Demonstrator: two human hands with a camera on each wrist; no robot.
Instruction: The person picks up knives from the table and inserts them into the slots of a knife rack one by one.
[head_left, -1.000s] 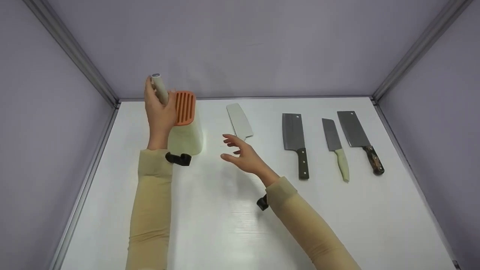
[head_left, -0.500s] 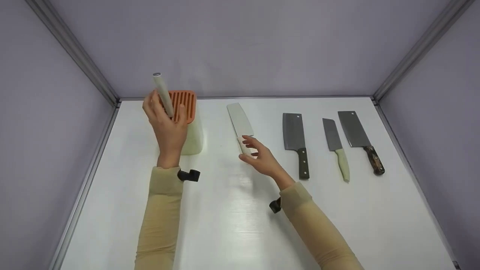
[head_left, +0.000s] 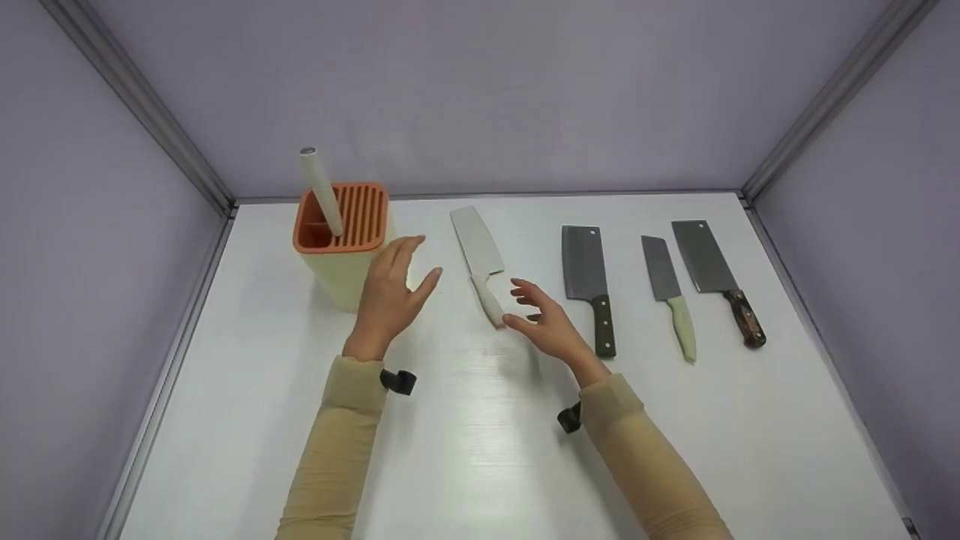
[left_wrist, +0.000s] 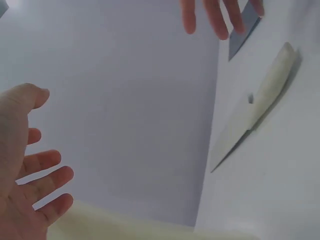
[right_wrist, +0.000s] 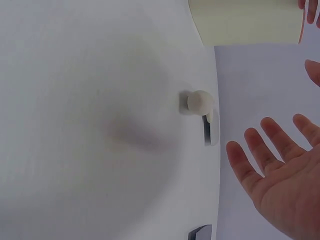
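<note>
My left hand point(head_left: 390, 292) is in front of the knife block point(head_left: 330, 274), fingers relaxed and holding nothing. The block is pale yellow-green with an orange slotted top, and a white handle point(head_left: 322, 191) sticks up from it; whatever is below the handle is hidden inside. Between my two hands a white knife point(head_left: 478, 244) lies flat, its blade toward the back wall and its handle toward me. My right hand point(head_left: 551, 326) hovers just right of that handle, fingers loosely bent with nothing in them. In the right wrist view the white knife point(right_wrist: 201, 103) shows end-on.
To the right lie a cleaver point(head_left: 585, 262) with a dark green handle, a small knife point(head_left: 664, 270) with a light green handle, and another cleaver point(head_left: 705, 255) with a dark mottled handle. Grey-lilac walls point(head_left: 480, 97) border the white table point(head_left: 465, 450) at the back and sides.
My left hand has let go of the white handle, now standing in the block, and moved right and nearer. My right hand has shifted right, from over the white knife to beside its handle.
</note>
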